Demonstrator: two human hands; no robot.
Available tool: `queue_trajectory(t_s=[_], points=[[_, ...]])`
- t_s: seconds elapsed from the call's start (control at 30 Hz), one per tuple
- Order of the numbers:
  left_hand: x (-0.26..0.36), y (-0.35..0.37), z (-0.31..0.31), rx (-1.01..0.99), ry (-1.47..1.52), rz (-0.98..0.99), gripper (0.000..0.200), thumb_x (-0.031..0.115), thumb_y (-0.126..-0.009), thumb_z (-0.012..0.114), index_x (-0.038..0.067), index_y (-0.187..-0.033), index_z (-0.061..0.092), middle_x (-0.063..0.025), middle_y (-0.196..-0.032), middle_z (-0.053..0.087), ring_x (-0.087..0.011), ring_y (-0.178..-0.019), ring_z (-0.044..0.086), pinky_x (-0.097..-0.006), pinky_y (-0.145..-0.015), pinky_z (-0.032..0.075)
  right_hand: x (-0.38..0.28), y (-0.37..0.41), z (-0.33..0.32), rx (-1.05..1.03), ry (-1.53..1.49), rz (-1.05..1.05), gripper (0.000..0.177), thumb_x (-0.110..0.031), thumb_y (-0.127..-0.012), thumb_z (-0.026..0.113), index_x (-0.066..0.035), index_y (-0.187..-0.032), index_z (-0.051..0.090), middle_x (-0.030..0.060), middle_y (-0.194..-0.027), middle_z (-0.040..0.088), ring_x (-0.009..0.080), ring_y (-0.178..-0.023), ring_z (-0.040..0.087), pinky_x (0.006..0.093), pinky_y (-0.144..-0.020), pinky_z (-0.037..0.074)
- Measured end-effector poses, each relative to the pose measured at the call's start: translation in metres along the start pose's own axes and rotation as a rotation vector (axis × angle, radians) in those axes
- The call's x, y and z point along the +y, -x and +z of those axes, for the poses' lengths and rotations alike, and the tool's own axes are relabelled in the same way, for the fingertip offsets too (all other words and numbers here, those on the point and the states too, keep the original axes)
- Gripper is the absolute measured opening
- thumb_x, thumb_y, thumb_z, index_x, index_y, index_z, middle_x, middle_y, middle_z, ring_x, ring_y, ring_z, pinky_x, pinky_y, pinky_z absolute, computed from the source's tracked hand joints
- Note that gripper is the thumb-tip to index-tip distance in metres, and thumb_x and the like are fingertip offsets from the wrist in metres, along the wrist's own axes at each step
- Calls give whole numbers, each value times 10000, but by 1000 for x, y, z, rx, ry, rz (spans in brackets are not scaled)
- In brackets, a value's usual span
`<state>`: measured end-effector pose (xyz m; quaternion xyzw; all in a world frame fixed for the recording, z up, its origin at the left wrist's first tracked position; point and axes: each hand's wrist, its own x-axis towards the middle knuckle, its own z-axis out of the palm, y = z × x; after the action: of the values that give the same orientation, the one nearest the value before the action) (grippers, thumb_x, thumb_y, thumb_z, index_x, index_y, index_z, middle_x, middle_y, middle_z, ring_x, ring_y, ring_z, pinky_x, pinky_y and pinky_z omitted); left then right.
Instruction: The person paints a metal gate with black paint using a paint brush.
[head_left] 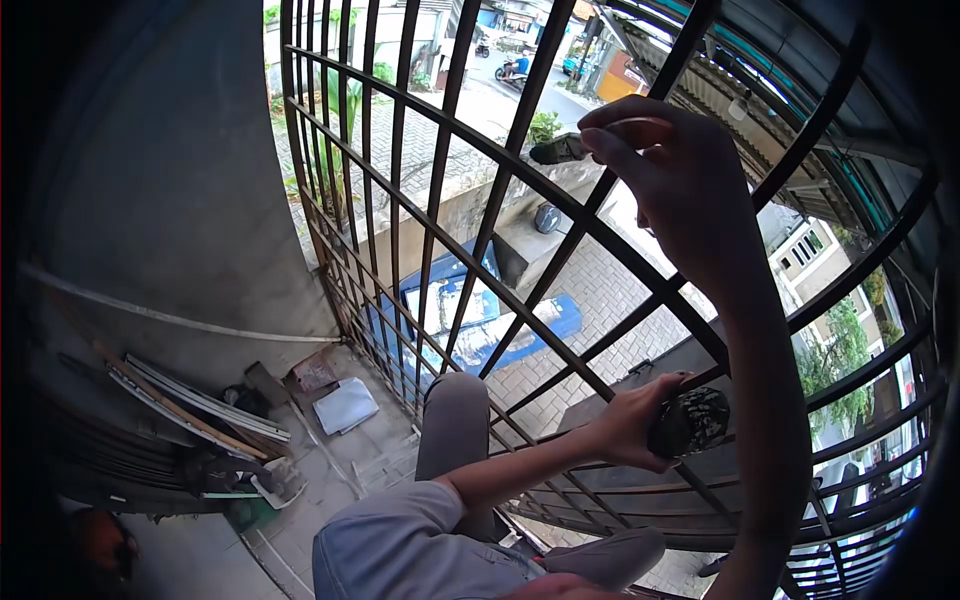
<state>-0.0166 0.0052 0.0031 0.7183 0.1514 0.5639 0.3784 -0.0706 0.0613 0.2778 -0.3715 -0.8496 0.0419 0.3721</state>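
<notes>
My right hand (675, 165) is raised high against a dark metal grille (590, 225). Between its thumb and fingers it pinches a paintbrush (560, 150), whose dark bristles point left and overlap a bar near a crossing. The brush's handle is mostly hidden by the hand. Lower down, my left hand (640, 420) wraps round a small paint can (690, 422) with black, speckled stains. The can is close to the bars, below my raised right forearm.
Boards and strips (200, 405) lean by the grey wall (170, 170) at left. A white sheet-like item (346, 405) lies on the floor near my knee (455, 400). Beyond the grille are a blue tarp-like cover (560, 312), paving and a motorcycle rider (515, 67).
</notes>
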Motion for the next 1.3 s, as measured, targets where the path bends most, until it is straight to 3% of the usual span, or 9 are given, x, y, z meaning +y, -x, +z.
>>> queue_trajectory(t_s=[0.37, 0.43, 0.5, 0.63, 0.77, 1.1, 1.17, 1.2, 1.3], points=[[-2, -1, 0, -7, 41, 47, 1153, 356, -566, 925, 77, -1519, 341, -232, -1296, 621, -453, -1155, 663, -482, -980, 531, 12, -18, 9, 12, 88, -148, 300, -307, -979, 697, -15, -958, 759, 134, -837, 741, 272, -792, 733, 378, -781, 550], [-3, 0, 2, -1, 34, 50, 1147, 357, -569, 924, 77, -1517, 341, -230, -1293, 622, -453, -1147, 665, -480, -978, 532, 9, -18, -1, -65, 126, -65, 291, -295, -981, 686, -18, -931, 758, 133, -790, 723, 266, -776, 729, 393, -771, 548], [-3, -1, 1, 7, 25, 53, 1142, 357, -573, 923, 78, -1514, 341, -229, -1290, 623, -453, -1140, 667, -478, -975, 533, 14, -26, -12, -172, 128, -1, 248, -266, -1019, 710, -35, -1085, 771, 54, -839, 756, 39, -536, 569, 209, -464, 407], [0, 0, 1, 9, 27, 47, 1130, 361, -571, 923, 84, -1504, 349, -227, -1259, 628, -453, -1112, 670, -479, -943, 537, 24, -28, 1, -58, 35, -180, 251, -264, -1017, 709, -23, -1051, 769, 56, -786, 728, 45, -527, 565, 214, -491, 429], [2, -1, -2, 9, 10, 39, 1133, 365, -564, 922, 88, -1503, 351, -225, -1217, 632, -455, -1085, 673, -488, -916, 537, 20, -29, -18, -190, 129, -67, 276, -277, -1009, 717, -8, -1048, 767, 56, -764, 713, 52, -562, 589, 211, -520, 445], [-1, 0, 1, 7, 6, 41, 1150, 373, -554, 919, 84, -1508, 347, -229, -1221, 632, -460, -1084, 672, -494, -918, 537, 28, -25, -4, -85, -117, -105, 261, -237, -1009, 709, 16, -948, 726, 46, -733, 684, 73, -568, 617, 237, -520, 488], [-3, -1, 0, 22, -1, 70, 1160, 367, -552, 918, 85, -1517, 340, -229, -1233, 632, -461, -1102, 669, -493, -934, 534, 31, -25, -1, -100, 298, -491, 255, -227, -1014, 705, 17, -942, 716, 50, -724, 680, 77, -566, 626, 234, -504, 487], [-2, 0, 0, 22, -1, 70, 1160, 367, -552, 918, 85, -1517, 340, -229, -1233, 632, -461, -1102, 669, -493, -934, 534, 30, -24, -6, -109, 145, -138, 264, -236, -1021, 697, 20, -954, 709, 62, -717, 679, 89, -577, 643, 245, -498, 494], [-2, 0, 1, 10, 6, 47, 1163, 365, -548, 914, 84, -1521, 342, -229, -1244, 632, -457, -1119, 668, -489, -943, 533, 20, -21, -8, -41, -96, -83, 272, -247, -1022, 687, 16, -953, 706, 67, -702, 673, 96, -577, 653, 250, -498, 497]])
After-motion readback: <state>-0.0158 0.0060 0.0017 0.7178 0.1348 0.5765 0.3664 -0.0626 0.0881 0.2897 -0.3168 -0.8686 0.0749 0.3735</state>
